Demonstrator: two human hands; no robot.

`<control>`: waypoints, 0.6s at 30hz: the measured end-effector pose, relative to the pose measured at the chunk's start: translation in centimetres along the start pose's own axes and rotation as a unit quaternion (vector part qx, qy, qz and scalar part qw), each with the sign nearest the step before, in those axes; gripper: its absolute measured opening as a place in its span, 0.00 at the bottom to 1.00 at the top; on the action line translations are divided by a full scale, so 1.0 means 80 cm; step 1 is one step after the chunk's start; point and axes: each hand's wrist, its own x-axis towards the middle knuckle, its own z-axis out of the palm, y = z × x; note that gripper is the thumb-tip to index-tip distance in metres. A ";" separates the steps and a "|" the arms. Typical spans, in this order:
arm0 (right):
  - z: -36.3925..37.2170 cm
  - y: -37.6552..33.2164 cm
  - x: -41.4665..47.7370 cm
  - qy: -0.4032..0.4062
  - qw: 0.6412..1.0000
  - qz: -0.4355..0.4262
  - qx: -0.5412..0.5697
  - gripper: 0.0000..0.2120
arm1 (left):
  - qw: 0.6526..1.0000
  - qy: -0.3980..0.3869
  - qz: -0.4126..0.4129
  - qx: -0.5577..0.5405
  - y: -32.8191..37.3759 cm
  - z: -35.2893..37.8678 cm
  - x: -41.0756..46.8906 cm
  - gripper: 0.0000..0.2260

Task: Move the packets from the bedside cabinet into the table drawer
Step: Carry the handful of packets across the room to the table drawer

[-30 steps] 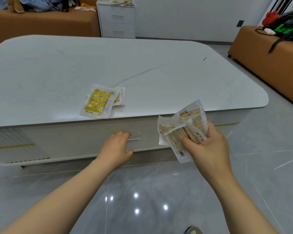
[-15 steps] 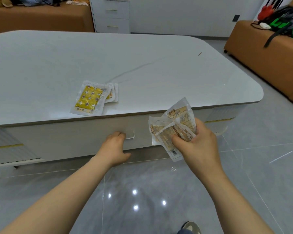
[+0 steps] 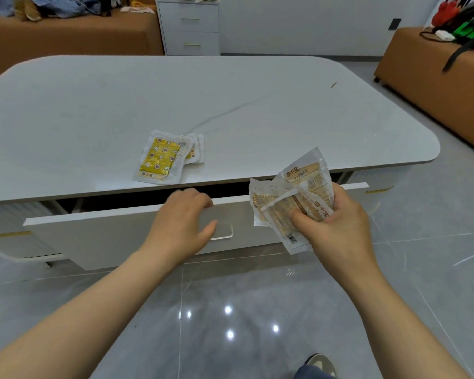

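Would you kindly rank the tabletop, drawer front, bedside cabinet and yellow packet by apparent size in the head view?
1. tabletop
2. drawer front
3. bedside cabinet, far away, so barely ahead of the next
4. yellow packet

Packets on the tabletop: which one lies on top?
The yellow star-patterned packet; it overlaps the paler packets peeking out from under its right edge.

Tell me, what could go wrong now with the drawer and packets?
The right hand pinches several packets in one loose fan; one may slip to the floor.
The drawer shows only a narrow gap, so packets may catch on the table edge.
The left hand hooks its fingers over the drawer front and might be pinched.
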 end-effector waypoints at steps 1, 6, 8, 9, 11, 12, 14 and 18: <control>0.001 -0.001 0.000 0.000 1.000 -0.001 0.000 0.15 | 1.000 -0.004 -0.008 0.021 -0.004 -0.004 0.000 0.21; 0.005 -0.006 -0.002 0.000 1.000 0.009 0.012 0.15 | 0.985 -0.096 -0.080 0.121 -0.036 0.000 -0.005 0.26; 0.005 -0.009 0.000 0.003 0.999 0.021 0.037 0.15 | 0.990 -0.056 -0.088 0.097 -0.036 0.001 -0.005 0.23; 0.005 -0.009 0.002 0.004 0.999 0.025 0.048 0.16 | 0.991 -0.043 -0.097 0.080 -0.033 0.001 -0.005 0.22; 0.006 -0.012 0.003 0.003 0.998 0.027 0.062 0.16 | 0.991 -0.044 -0.109 0.066 -0.028 0.001 -0.011 0.20; 0.007 -0.013 0.003 0.002 0.998 0.025 0.062 0.16 | 0.991 -0.046 -0.111 0.066 -0.025 0.001 -0.015 0.19; 0.011 -0.015 0.003 0.002 0.998 0.021 0.053 0.16 | 0.989 -0.046 -0.118 0.077 -0.017 0.002 -0.029 0.17; 0.019 -0.017 0.004 0.001 0.999 0.015 0.040 0.15 | 0.986 -0.069 -0.123 0.090 0.002 0.002 -0.055 0.17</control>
